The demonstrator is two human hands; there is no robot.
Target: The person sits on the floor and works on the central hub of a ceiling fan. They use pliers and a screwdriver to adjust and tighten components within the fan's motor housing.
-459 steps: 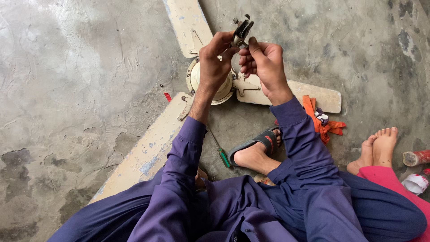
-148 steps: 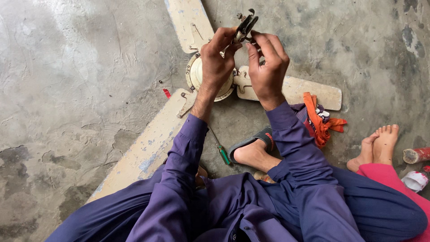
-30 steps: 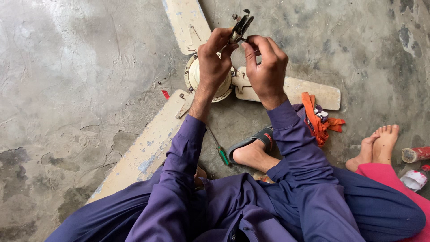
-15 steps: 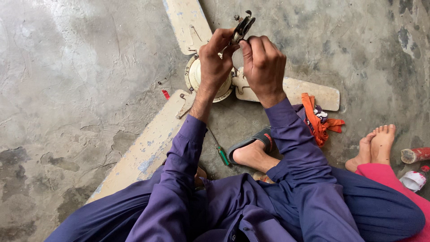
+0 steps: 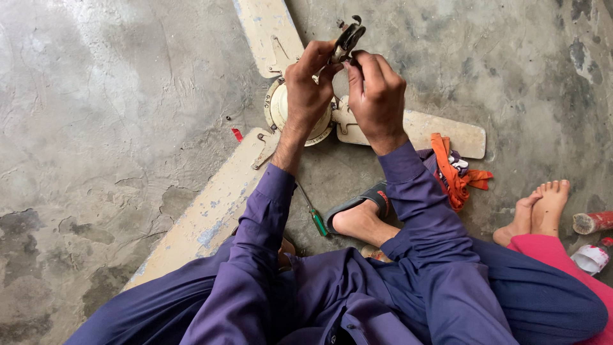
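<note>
Head view: left hand and right hand both pinch pliers raised above fan hub.

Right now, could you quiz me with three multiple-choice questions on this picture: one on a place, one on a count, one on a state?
1. Where does the green-handled screwdriver lie?
A on a blade
B on the concrete floor beside the sandalled foot
C in a hand

2. How many blades has the cream ceiling fan?
A two
B three
C five

3. How is the small dark metal part held?
A by both hands
B by one hand
C lying loose

B: it lies between sleeve and foot.
B: three blades spread from the hub.
A: left hand and right hand both pinch it.
</note>
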